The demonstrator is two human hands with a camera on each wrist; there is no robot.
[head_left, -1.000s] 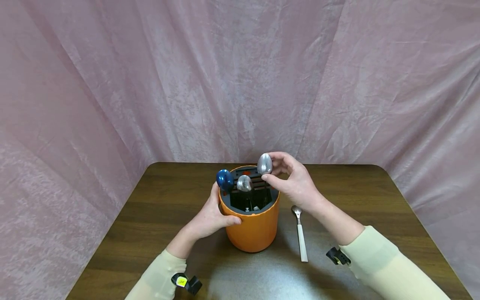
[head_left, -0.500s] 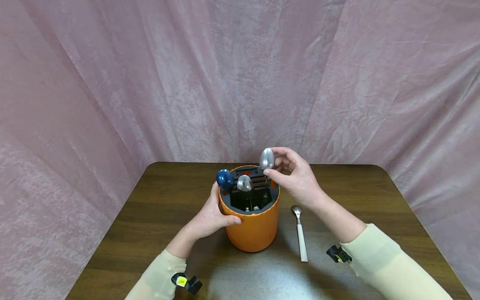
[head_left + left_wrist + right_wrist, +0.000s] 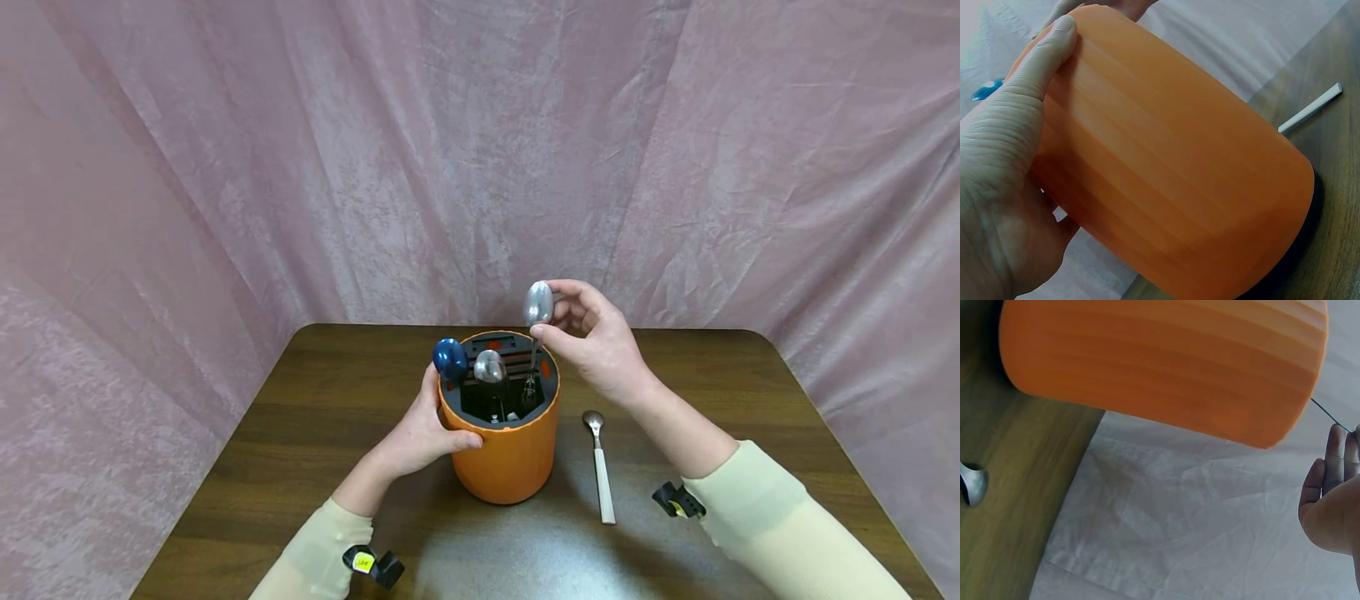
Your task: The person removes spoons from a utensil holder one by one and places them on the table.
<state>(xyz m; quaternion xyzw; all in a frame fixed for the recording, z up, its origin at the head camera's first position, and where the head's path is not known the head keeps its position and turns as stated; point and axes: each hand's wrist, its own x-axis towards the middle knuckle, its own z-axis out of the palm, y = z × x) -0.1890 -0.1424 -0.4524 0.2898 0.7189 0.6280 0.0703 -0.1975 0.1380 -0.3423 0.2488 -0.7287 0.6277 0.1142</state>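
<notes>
An orange round utensil holder [image 3: 504,467] with a dark slotted insert stands upright on the table. My left hand [image 3: 416,437] grips its left side, thumb on the front near the rim and the other fingers mostly hidden behind. In my right hand [image 3: 600,346] a silver spoon [image 3: 538,304] is pinched just below its bowl, bowl up, over the right part of the holder. Its thin handle [image 3: 1330,414] runs down into the front opening, the lower end in shadow. A blue spoon [image 3: 450,360] and another silver spoon [image 3: 490,367] stick up from the holder, bowls uppermost.
Right of the holder, a spoon with a white handle [image 3: 603,487] lies on the brown wooden table [image 3: 330,400], bowl pointing away from me. A pink curtain [image 3: 480,167] hangs behind the table's far edge.
My right hand has lifted the silver spoon upward and slightly right, so more of its handle shows above the opening. The left hand and the holder have stayed in place.
</notes>
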